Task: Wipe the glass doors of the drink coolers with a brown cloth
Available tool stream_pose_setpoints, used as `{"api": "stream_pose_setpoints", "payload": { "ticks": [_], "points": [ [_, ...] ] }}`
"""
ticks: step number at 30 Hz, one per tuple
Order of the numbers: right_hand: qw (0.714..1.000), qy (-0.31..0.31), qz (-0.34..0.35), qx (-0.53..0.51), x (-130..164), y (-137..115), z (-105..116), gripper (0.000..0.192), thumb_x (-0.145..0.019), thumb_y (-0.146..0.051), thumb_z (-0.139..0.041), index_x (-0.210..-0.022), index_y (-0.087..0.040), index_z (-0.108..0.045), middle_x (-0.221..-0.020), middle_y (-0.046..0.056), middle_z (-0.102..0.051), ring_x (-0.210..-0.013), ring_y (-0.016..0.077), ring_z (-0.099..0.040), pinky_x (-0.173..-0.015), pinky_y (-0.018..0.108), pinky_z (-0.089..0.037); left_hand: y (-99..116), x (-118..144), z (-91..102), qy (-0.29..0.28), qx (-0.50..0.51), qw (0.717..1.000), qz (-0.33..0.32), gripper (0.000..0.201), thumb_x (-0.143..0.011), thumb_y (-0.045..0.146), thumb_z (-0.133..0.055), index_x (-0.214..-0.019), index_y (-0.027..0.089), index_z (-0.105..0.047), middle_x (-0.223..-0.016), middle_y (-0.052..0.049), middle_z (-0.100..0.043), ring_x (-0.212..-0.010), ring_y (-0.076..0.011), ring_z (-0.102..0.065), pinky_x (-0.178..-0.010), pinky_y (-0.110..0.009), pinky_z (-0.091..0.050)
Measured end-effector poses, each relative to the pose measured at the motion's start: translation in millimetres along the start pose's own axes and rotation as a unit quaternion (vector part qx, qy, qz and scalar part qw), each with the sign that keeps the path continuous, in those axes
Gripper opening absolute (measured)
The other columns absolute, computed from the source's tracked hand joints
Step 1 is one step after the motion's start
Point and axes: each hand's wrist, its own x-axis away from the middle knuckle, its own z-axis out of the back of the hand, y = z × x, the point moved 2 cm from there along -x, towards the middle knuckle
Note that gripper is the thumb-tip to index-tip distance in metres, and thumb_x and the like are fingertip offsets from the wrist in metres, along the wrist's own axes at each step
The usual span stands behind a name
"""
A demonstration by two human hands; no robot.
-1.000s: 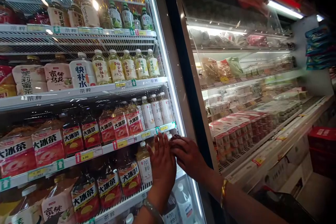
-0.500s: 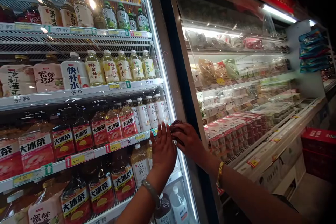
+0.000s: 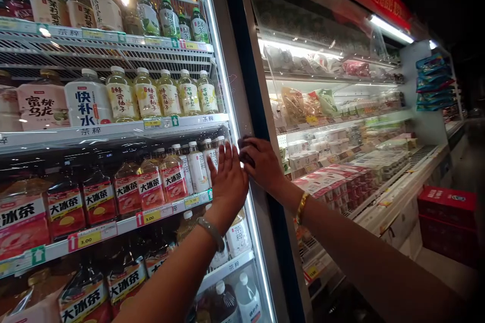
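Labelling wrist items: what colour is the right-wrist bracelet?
The bracelet is gold; head view.

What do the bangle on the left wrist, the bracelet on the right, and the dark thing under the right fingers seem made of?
Bangle: smooth, grey-green, softly glossy; perhaps jade or another stone, though glass or plastic could look alike.
Bracelet: yellow, shiny, probably metal by its bright glints.
Dark thing: dull, maybe cloth; too shadowed to tell.

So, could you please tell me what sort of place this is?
Most likely a supermarket: rows of iced-tea bottles, yellow price tags, and a lit display case of packaged foods.
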Motion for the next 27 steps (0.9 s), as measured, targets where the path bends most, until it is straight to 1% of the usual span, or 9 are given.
{"api": "stream_pose_setpoints", "payload": {
  "ticks": [3,5,7,12,14,16,22,24,27],
  "points": [
    [1.000,-0.020,0.018,-0.001,42,-3,6,0.018,-0.086,-0.018,-0.071,-0.102,-0.025,-0.073,-0.129,0.006,-0.069,-0.126,0.0247,-0.061,-0.111,0.042,-0.050,0,34,-3.6,-0.020,-0.010,0.999,-0.036,0.064,-0.102,0.022,-0.040,-0.164,0.007,-0.030,-0.172,-0.016,-0.023,-0.164,-0.0259,-0.009,-0.133,-0.057,0.003],
    [1.000,-0.023,0.019,0.000,48,-3,7,0.017,-0.087,-0.019,-0.071,-0.103,-0.025,-0.074,-0.127,0.006,-0.070,-0.125,0.0250,-0.061,-0.110,0.043,-0.051,0,40,-3.1,-0.027,-0.015,0.998,-0.047,0.063,-0.103,0.023,-0.039,-0.163,0.006,-0.031,-0.172,-0.016,-0.023,-0.164,-0.0252,-0.007,-0.133,-0.056,0.004],
    [1.000,-0.020,0.012,0.005,30,0,5,0.018,-0.088,-0.019,-0.069,-0.105,-0.025,-0.073,-0.128,0.008,-0.070,-0.124,0.0254,-0.061,-0.110,0.044,-0.051,-1,28,-1.4,-0.031,-0.013,0.999,-0.042,0.064,-0.103,0.024,-0.038,-0.163,0.005,-0.030,-0.173,-0.015,-0.021,-0.164,-0.0248,-0.006,-0.133,-0.056,0.005],
    [1.000,-0.017,0.005,0.014,-47,7,-2,0.021,-0.087,-0.017,-0.067,-0.106,-0.023,-0.072,-0.131,0.010,-0.067,-0.125,0.0278,-0.058,-0.113,0.046,-0.047,-4,-33,5.3,0.000,0.010,1.000,0.005,0.068,-0.100,0.024,-0.040,-0.165,0.006,-0.025,-0.175,-0.017,-0.012,-0.165,-0.0253,-0.003,-0.130,-0.057,0.012],
    [1.000,-0.021,0.013,0.019,-61,9,-2,0.022,-0.085,-0.016,-0.068,-0.106,-0.022,-0.072,-0.129,0.010,-0.067,-0.125,0.0280,-0.057,-0.113,0.046,-0.046,-6,-45,7.4,-0.003,0.012,1.000,0.012,0.069,-0.099,0.023,-0.040,-0.165,0.006,-0.026,-0.175,-0.018,-0.013,-0.165,-0.0258,-0.002,-0.130,-0.058,0.011],
    [0.999,-0.028,0.022,0.024,-55,10,-1,0.023,-0.085,-0.015,-0.069,-0.107,-0.022,-0.072,-0.128,0.010,-0.068,-0.125,0.0279,-0.057,-0.113,0.046,-0.045,-8,-45,9.1,-0.023,0.005,1.000,0.012,0.069,-0.099,0.023,-0.039,-0.164,0.003,-0.025,-0.174,-0.019,-0.014,-0.165,-0.0259,-0.003,-0.132,-0.057,0.007],
    [0.998,-0.049,0.018,0.021,11,7,4,0.011,-0.090,-0.023,-0.068,-0.101,-0.024,-0.072,-0.127,0.009,-0.068,-0.124,0.0281,-0.058,-0.110,0.046,-0.048,-8,-13,11.9,-0.073,-0.025,0.997,0.007,0.069,-0.101,0.024,-0.038,-0.165,0.001,-0.023,-0.175,-0.018,-0.011,-0.165,-0.0266,-0.003,-0.134,-0.053,0.001],
    [0.999,-0.048,0.009,0.021,13,7,3,0.011,-0.089,-0.021,-0.069,-0.098,-0.024,-0.072,-0.125,0.009,-0.069,-0.122,0.0281,-0.058,-0.108,0.046,-0.049,-5,-10,11.1,-0.082,-0.028,0.996,0.011,0.069,-0.101,0.023,-0.037,-0.165,0.002,-0.022,-0.176,-0.017,-0.009,-0.165,-0.0264,-0.002,-0.133,-0.053,0.004],
    [0.999,-0.036,-0.010,0.024,-13,7,0,0.015,-0.085,-0.017,-0.068,-0.098,-0.023,-0.072,-0.123,0.009,-0.068,-0.118,0.0288,-0.058,-0.107,0.047,-0.048,2,-17,10.0,-0.091,-0.024,0.995,0.029,0.069,-0.102,0.023,-0.036,-0.166,0.003,-0.020,-0.176,-0.017,-0.008,-0.165,-0.0271,-0.002,-0.132,-0.056,0.008]
  ]
}}
